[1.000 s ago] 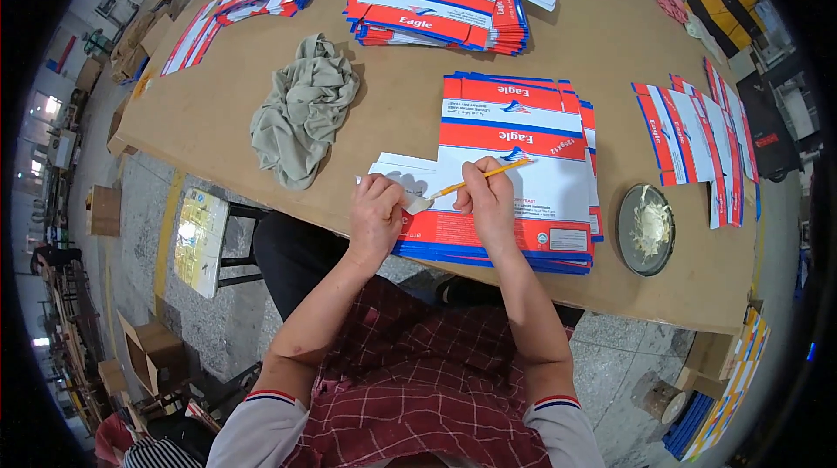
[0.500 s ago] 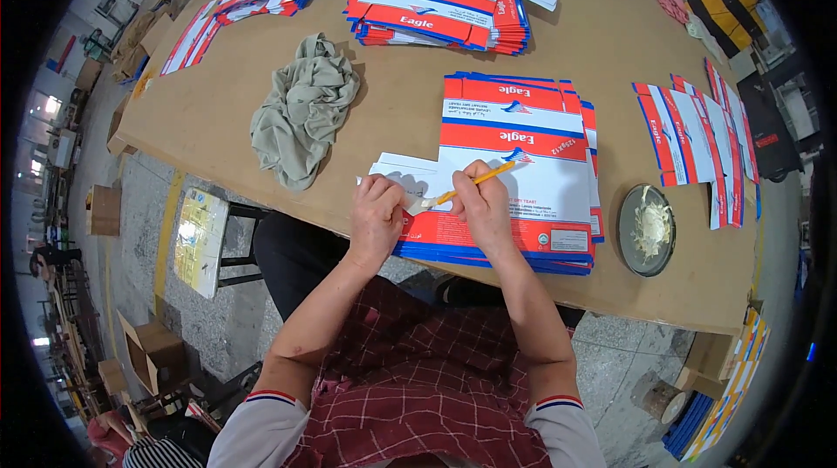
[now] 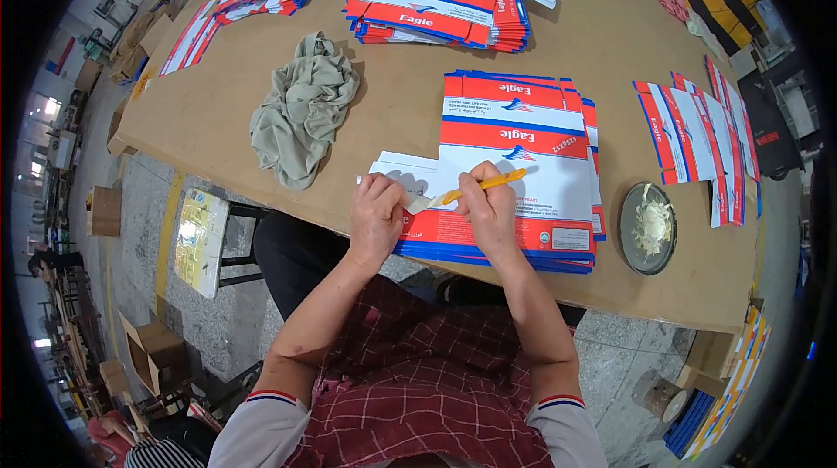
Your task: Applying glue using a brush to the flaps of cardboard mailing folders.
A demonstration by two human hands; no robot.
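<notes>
A stack of flat printed cartons [image 3: 514, 150], red, white and blue, lies in front of me at the near table edge. White flaps [image 3: 408, 173] stick out on its left side. My left hand [image 3: 377, 213] is closed at these flaps, its fingers curled and seeming to pinch one edge. In my right hand [image 3: 490, 208] is a brush with a yellow handle [image 3: 501, 179], its handle slanting up to the right. The pale brush tip touches or nearly touches the flap beside my left fingertips. To the right stands a round dark bowl [image 3: 625, 237] of whitish paste [image 3: 651, 222].
A crumpled grey-green cloth [image 3: 305, 111] lies left on the brown table [image 3: 397, 84]. Further stacks of flat cartons [image 3: 440, 6] stand at the back, more cartons [image 3: 693, 132] at the right. A stool [image 3: 200, 241] is beyond the near left edge.
My right hand has shifted slightly right and down, and the brush handle lies flatter, its tip drawn a little right along the flap. The left hand has stayed in place.
</notes>
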